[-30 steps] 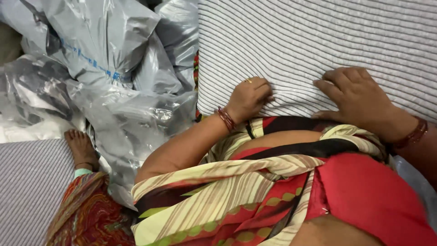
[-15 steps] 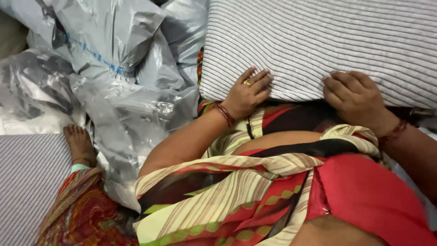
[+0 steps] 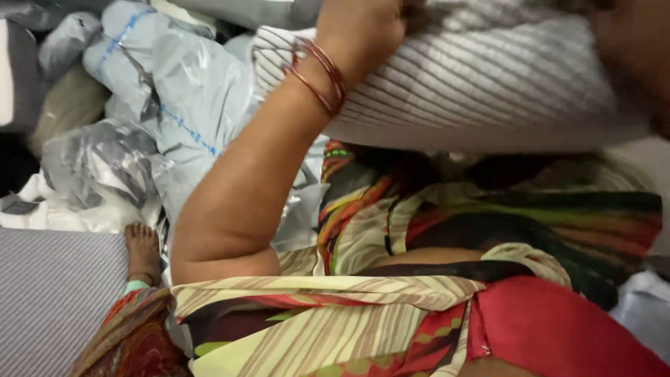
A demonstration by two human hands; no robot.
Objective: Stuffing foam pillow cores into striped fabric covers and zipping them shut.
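Observation:
A white cushion with thin dark stripes [image 3: 488, 91] is raised in front of me, across the top of the view. My left hand [image 3: 359, 28], with red bangles at the wrist, grips its upper left part, and the forearm slants down below it. My right hand [image 3: 631, 52] is a blur at the cushion's top right edge. It touches the cushion, but its fingers do not show. Under the cushion lies my lap in striped, multicoloured cloth [image 3: 433, 230].
Several crumpled grey plastic bags [image 3: 188, 105] are piled at the left and back. My bare foot [image 3: 143, 251] rests beside them, next to another grey striped cushion [image 3: 56, 300] at the bottom left. A pale bag [image 3: 642, 307] lies at the right edge.
The striped cushion has risen from my lap up toward the camera, with both hands moving up along with it. The view has shifted closer and to the right.

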